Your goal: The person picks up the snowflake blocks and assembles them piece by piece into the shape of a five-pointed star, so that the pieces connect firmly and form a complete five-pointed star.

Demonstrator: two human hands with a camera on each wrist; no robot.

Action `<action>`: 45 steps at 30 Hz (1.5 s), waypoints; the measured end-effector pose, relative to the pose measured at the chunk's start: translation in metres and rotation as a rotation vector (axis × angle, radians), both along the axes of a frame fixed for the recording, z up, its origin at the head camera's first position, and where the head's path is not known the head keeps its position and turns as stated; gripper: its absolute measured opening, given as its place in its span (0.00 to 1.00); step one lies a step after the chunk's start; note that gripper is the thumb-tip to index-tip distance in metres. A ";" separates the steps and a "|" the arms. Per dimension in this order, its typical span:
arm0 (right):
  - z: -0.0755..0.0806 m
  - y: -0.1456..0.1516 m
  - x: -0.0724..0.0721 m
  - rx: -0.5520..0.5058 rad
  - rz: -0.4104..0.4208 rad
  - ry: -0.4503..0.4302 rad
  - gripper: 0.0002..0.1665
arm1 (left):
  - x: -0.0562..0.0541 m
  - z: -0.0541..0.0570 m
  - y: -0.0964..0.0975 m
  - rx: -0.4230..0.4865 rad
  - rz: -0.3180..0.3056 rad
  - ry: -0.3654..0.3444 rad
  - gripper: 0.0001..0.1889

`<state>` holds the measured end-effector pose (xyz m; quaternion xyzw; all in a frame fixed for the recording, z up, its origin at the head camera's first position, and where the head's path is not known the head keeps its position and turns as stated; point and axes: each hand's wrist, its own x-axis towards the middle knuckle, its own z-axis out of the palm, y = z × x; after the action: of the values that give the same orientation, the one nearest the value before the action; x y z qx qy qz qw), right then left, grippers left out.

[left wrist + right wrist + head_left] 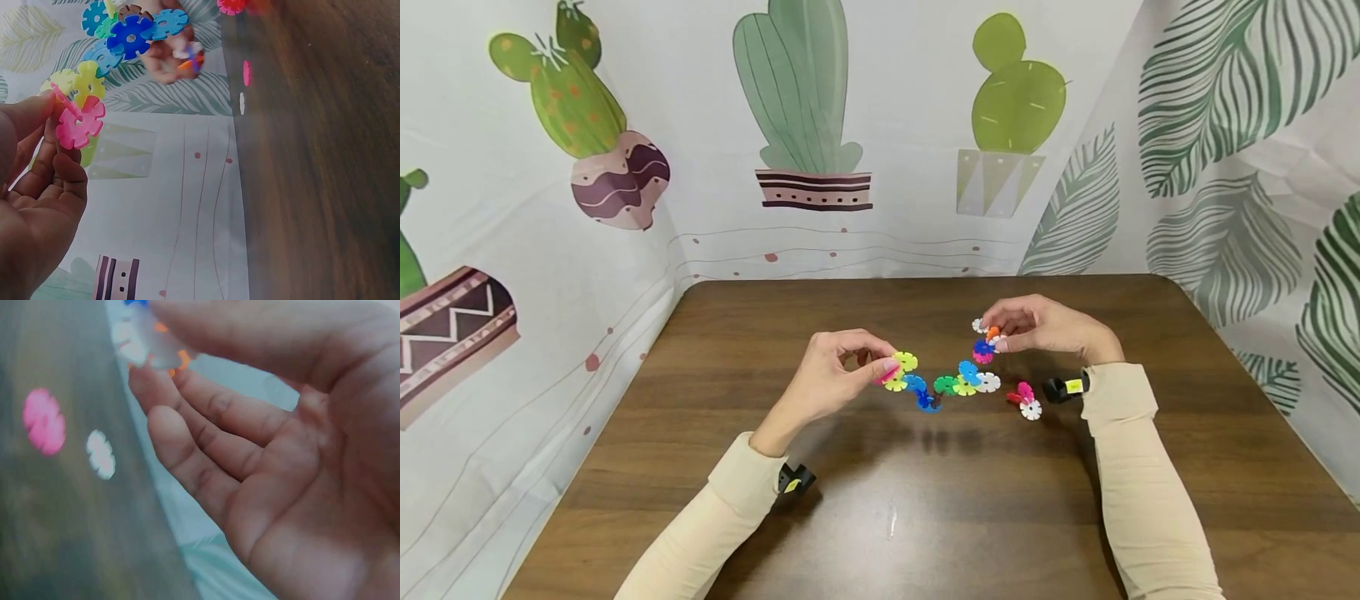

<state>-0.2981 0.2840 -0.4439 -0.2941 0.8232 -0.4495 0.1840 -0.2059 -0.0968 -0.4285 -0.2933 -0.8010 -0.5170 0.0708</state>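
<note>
My left hand (pixel 831 375) pinches one end of a chain of notched plastic flower discs between thumb and fingers. Pink and yellow discs sit at that end; the pink disc (pixel 80 124) shows close up in the left wrist view. Blue, brown and green discs follow, the green disc (pixel 946 385) toward the right, the chain hanging in the air above the table. My right hand (pixel 1045 325) pinches a small cluster of joined discs, white, orange and blue, with the blue disc (pixel 982 347) lowest. In the right wrist view the thumb covers part of the white disc (pixel 130 344).
A loose pink disc (pixel 44 422) and white disc (pixel 101 455) lie on the brown table (pixel 880 500) by the right hand. Nearer its wrist lies a group of red, pink and white discs (pixel 1031 409). A cactus-print cloth (pixel 910 242) stands behind the table.
</note>
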 end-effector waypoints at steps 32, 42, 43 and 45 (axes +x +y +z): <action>0.053 -0.069 0.039 -0.288 0.033 0.080 0.08 | 0.002 -0.003 0.005 0.013 -0.032 -0.004 0.03; 0.062 -0.085 0.047 -0.221 0.081 0.058 0.06 | 0.003 -0.005 0.007 0.025 -0.032 0.000 0.03; 0.063 -0.087 0.049 -0.214 0.081 0.067 0.06 | 0.003 -0.005 0.007 0.024 -0.030 0.000 0.03; 0.066 -0.091 0.054 -0.186 0.076 0.100 0.06 | 0.003 -0.006 0.009 0.027 -0.033 -0.007 0.03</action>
<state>-0.2441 0.1930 -0.3778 -0.3631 0.7742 -0.5015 0.1312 -0.2027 -0.0882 -0.4350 -0.3038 -0.7894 -0.5297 0.0635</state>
